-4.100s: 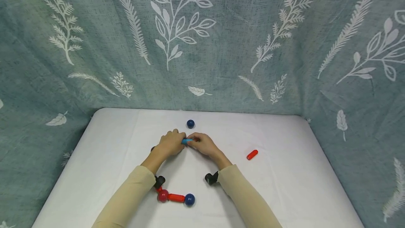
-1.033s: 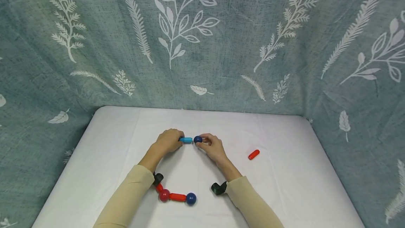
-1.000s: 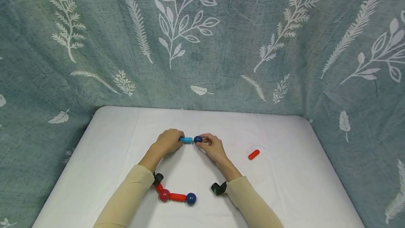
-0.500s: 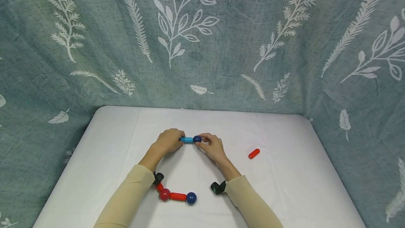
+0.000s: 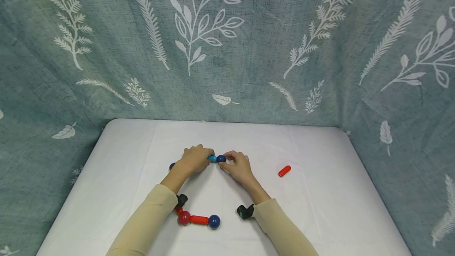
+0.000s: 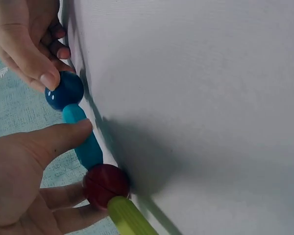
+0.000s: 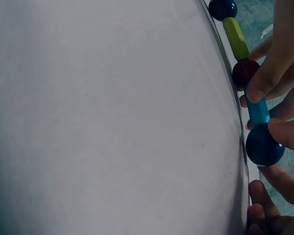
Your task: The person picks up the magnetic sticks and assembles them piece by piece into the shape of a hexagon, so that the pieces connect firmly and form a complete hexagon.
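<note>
My left hand (image 5: 195, 159) holds the light blue rod (image 6: 89, 149) of a ball-and-rod chain, thumb lying along it. With thumb and fingers, my right hand (image 5: 239, 166) pinches a dark blue ball (image 5: 221, 159) set against the rod's free end. At the rod's other end sits a dark red ball (image 6: 107, 186). From there a yellow-green rod (image 7: 235, 38) leads to a second dark blue ball (image 7: 223, 9). In the head view the left hand hides most of this chain's middle.
Nearer the front lies another chain: a red ball (image 5: 184, 218), a red rod (image 5: 199, 220) and a blue ball (image 5: 214, 222). Its left part is hidden by the left sleeve (image 5: 147, 218). A loose red rod (image 5: 284, 170) lies right on the white table (image 5: 320, 208).
The right hand let go of the light blue rod, took the blue ball from farther back and brought it against the rod's end. The left hand has since shifted slightly right.
</note>
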A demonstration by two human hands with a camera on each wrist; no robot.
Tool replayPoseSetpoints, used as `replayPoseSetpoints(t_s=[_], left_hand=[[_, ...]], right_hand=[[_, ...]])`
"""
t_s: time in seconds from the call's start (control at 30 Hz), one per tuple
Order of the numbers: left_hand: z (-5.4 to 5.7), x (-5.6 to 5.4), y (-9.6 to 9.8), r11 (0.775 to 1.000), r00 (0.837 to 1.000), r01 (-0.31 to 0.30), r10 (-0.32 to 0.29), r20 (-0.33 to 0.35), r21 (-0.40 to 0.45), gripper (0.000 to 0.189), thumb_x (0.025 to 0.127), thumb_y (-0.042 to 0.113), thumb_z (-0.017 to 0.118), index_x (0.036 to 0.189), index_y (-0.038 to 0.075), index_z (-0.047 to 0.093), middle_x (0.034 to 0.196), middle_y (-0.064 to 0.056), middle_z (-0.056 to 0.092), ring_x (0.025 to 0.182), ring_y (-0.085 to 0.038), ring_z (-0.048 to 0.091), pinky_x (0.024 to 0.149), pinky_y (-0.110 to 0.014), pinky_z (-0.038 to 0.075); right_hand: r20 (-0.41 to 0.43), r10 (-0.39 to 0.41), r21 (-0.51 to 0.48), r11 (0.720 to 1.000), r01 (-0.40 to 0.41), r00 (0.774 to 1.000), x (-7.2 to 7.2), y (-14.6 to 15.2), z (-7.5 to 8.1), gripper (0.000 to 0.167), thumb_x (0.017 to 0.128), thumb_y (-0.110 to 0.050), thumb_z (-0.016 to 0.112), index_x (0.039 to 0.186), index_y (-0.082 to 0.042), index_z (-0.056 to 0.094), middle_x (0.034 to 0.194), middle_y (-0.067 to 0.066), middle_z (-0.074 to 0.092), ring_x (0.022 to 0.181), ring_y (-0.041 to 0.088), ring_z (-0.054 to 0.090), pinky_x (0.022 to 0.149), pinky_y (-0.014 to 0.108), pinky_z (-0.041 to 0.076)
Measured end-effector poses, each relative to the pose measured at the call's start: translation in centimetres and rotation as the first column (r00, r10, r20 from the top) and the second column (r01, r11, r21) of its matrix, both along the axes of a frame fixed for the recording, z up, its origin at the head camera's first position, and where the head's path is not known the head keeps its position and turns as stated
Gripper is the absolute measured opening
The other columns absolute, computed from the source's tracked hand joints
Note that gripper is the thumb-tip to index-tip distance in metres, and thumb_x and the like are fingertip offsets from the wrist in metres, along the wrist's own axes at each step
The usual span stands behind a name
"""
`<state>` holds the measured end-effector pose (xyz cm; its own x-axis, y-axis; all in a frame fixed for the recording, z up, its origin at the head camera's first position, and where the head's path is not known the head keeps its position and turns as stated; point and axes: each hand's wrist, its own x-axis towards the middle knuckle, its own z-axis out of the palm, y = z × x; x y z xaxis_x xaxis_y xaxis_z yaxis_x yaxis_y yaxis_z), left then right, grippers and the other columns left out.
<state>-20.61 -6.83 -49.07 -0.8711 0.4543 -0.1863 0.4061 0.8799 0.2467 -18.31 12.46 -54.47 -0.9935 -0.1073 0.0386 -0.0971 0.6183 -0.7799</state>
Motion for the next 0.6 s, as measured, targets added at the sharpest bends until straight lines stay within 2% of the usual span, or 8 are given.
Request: replayPoseSetpoints(t_s=[0.17, 0.3, 0.47, 0.6], left_hand=[[0.5, 0.3, 0.0, 1.0, 1.0, 0.01, -0.01, 0.024, 0.013, 0.025, 0.096, 0.02, 0.069, 0.121, 0.02, 0.07, 0.112, -0.01, 0.067, 0.108, -0.033, 0.062, 0.09, -0.063, 0.044], [0.7, 0.5, -0.1, 1.0, 0.999, 0.012, -0.013, 0.038, 0.022, 0.027, 0.096, 0.019, 0.068, 0.123, 0.02, 0.07, 0.115, -0.01, 0.067, 0.111, -0.035, 0.061, 0.096, -0.068, 0.038], [0.6, 0.4, -0.2, 0.999, 0.999, 0.023, -0.023, 0.029, 0.03, 0.027, 0.096, 0.019, 0.068, 0.123, 0.019, 0.07, 0.116, -0.01, 0.067, 0.112, -0.035, 0.06, 0.097, -0.071, 0.035], [0.3, 0.3, -0.2, 0.999, 0.999, 0.023, -0.024, 0.021, 0.04, 0.026, 0.096, 0.019, 0.068, 0.122, 0.019, 0.07, 0.115, -0.009, 0.067, 0.112, -0.034, 0.06, 0.097, -0.071, 0.036]], right_hand=[[0.028, 0.058, 0.011, 0.998, -0.058, 0.998, 0.5, 0.6, 0.8, 0.036, 0.086, -0.031, 0.079, 0.114, -0.009, 0.071, 0.104, 0.007, 0.065, 0.099, 0.027, 0.056, 0.085, 0.046, 0.045], [0.015, 0.082, 0.02, 0.996, -0.082, 0.997, 1.6, 1.8, 1.6, 0.037, 0.088, -0.029, 0.077, 0.118, -0.009, 0.068, 0.103, 0.009, 0.064, 0.092, 0.027, 0.057, 0.078, 0.043, 0.047], [0.001, 0.033, 0.042, 0.999, -0.033, 0.999, 3.6, 4.1, 2.8, 0.032, 0.089, -0.024, 0.077, 0.117, -0.01, 0.069, 0.1, 0.009, 0.063, 0.083, 0.025, 0.053, 0.072, 0.037, 0.042], [0.004, -0.019, 0.057, 0.998, 0.019, 1.0, 5.0, 6.3, 3.2, 0.031, 0.089, -0.021, 0.077, 0.116, -0.009, 0.069, 0.098, 0.007, 0.063, 0.081, 0.022, 0.051, 0.07, 0.035, 0.041]])
